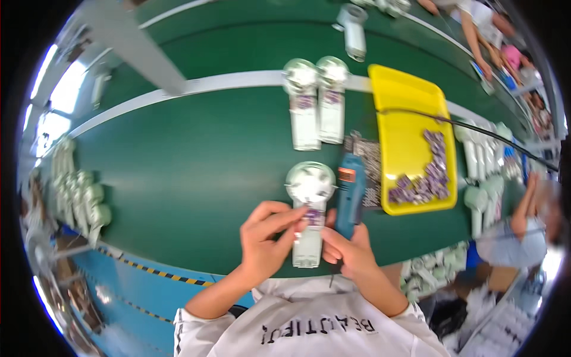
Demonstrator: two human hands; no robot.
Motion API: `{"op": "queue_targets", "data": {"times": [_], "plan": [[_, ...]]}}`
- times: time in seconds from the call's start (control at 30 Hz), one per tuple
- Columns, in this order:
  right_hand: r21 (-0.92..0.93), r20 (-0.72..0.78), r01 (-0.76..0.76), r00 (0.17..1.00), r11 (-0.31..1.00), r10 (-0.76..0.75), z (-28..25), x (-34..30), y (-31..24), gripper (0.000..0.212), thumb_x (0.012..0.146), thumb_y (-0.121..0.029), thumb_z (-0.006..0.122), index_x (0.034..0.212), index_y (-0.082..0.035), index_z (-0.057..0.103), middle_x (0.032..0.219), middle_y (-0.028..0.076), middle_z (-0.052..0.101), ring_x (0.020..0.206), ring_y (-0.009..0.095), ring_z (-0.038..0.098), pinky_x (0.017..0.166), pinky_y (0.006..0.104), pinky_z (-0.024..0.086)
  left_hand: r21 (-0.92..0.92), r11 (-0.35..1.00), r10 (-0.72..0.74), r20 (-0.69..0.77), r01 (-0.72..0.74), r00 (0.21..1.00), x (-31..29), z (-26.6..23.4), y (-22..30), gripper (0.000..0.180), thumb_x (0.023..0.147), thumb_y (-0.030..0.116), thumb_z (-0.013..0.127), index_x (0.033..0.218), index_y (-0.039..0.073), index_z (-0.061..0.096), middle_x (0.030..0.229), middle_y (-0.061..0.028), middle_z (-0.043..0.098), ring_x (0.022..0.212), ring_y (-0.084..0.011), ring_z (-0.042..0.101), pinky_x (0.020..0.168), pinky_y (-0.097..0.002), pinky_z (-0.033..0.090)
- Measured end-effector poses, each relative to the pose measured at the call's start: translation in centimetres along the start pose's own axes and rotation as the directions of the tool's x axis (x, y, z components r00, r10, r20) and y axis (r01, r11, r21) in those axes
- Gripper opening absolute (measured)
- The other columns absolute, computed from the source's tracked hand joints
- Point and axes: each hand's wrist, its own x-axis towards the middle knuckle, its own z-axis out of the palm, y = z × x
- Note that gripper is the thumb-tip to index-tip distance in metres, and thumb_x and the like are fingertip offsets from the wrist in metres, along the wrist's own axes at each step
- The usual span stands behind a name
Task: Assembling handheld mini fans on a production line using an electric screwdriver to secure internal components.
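In front of me on the green table lies a pale handheld fan housing (307, 247), its round head pointing away and its handle toward me. A small purple circuit board (313, 216) sits in the handle. My left hand (269, 237) is closed in a pinch, thumb and index fingertips on that board. My right hand (351, 249) is wrapped round the rear end of a blue electric screwdriver (351, 193), which points away from me. The right thumb rests against the housing's right edge. The palm side of the right hand is hidden.
Two similar housings (305, 122) lie farther back, side by side. A yellow tray (410, 206) with several purple boards stands to the right, near a patch of small screws (372, 172). A black cable (476, 127) crosses above the tray. More housings line both sides; co-workers sit right.
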Motion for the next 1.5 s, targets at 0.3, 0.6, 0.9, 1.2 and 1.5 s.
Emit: {"op": "queue_targets", "data": {"times": [0.3,0.6,0.9,1.2,1.5], "plan": [[-0.288,-0.011,0.38,0.917,0.879,-0.399,-8.2,0.7,-1.5,0.026,0.098,-0.016,0.059,0.118,-0.004,0.047,0.098,0.018,0.067,0.045,0.009,0.044,0.038,0.0258,0.035,0.061,0.979,0.194,-0.008,-0.193,0.981,16.0,-0.9,-6.2,0.019,0.081,0.0,0.073,0.101,0.001,0.074,0.091,-0.0099,0.065,0.081,-0.0182,0.067,0.075,-0.0289,0.055],[-0.325,-0.071,0.393,0.897,0.86,-0.436,-14.7,2.9,0.0,0.019,0.098,-0.008,0.058,0.116,-0.004,0.053,0.079,0.009,0.06,0.047,0.014,0.048,0.043,0.0301,0.041,0.125,0.967,0.204,0.153,-0.224,0.967,23.1,4.0,-12.4,0.024,0.078,0.006,0.072,0.101,0.005,0.075,0.091,-0.0103,0.069,0.081,-0.0181,0.069,0.076,-0.029,0.057],[-0.399,0.079,0.488,0.862,0.776,-0.501,-18.9,2.0,-0.2,0.036,0.098,-0.032,0.059,0.122,-0.006,0.049,0.084,0.009,0.059,0.058,0.018,0.051,0.054,0.0336,0.047,0.848,0.497,0.778,-0.343,-0.182,0.526,13.9,-17.5,-4.4,0.03,0.079,0.016,0.076,0.105,0.004,0.069,0.104,-0.0155,0.069,0.101,-0.0343,0.063,0.089,-0.0425,0.051],[-0.44,-0.043,0.193,0.971,0.877,-0.236,-31.2,0.5,3.4,0.043,0.092,-0.029,0.063,0.124,-0.005,0.048,0.091,0.013,0.061,0.083,0.023,0.06,0.064,0.0345,0.051,0.053,0.385,0.079,-0.997,0.921,0.024,6.8,-51.6,-13.3,0.095,0.076,0.087,0.045,0.154,0.034,0.032,0.161,-0.0206,0.019,0.148,-0.0443,0.014,0.113,-0.0648,0.012],[-0.216,0.854,0.054,0.495,-0.975,-0.162,-35.6,1.7,3.0,0.064,0.089,-0.027,0.067,0.144,-0.018,0.034,0.114,0.013,0.061,0.11,0.024,0.049,0.089,0.0443,0.052,0.298,0.451,0.196,-0.953,0.841,0.233,6.7,-54.0,-18.7,0.073,0.083,0.068,0.055,0.146,0.032,0.046,0.147,-0.0189,0.045,0.139,-0.038,0.035,0.117,-0.0479,0.021]]}}
